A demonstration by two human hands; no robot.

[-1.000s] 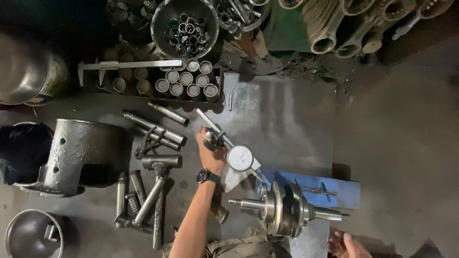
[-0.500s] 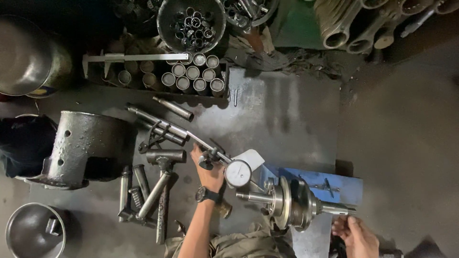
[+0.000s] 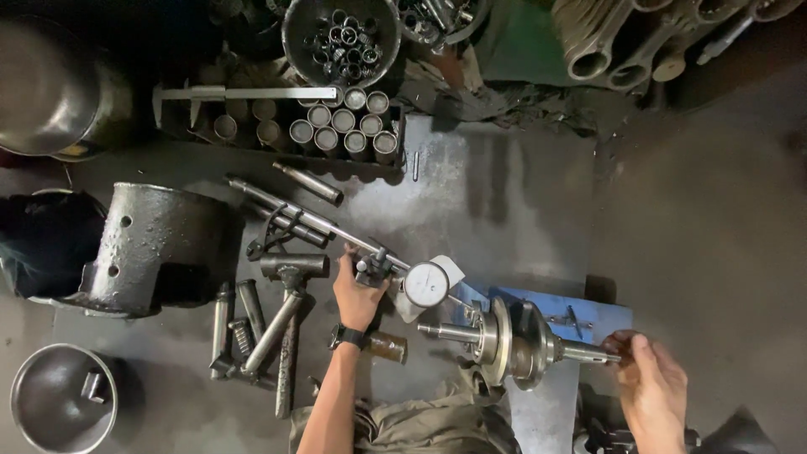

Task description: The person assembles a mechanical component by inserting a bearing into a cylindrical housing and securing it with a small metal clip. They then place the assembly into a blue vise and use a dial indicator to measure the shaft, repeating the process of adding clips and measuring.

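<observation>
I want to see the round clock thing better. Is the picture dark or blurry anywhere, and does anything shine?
Head view: the dial gauge is sharp and its white face is the brightest spot; the crankshaft glints on its metal; the left hand and right hand are clear, not smeared; the top edge and left corners sink into deep shadow, and the grey floor shows a dull sheen.

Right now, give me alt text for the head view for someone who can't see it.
A person's left hand grips the clamp of a dial gauge while the right hand holds the shaft end of a crankshaft mounted on a blue stand. Hammers, steel rods, a metal cylinder and a tray of bushings lie around on the grey floor.
</observation>
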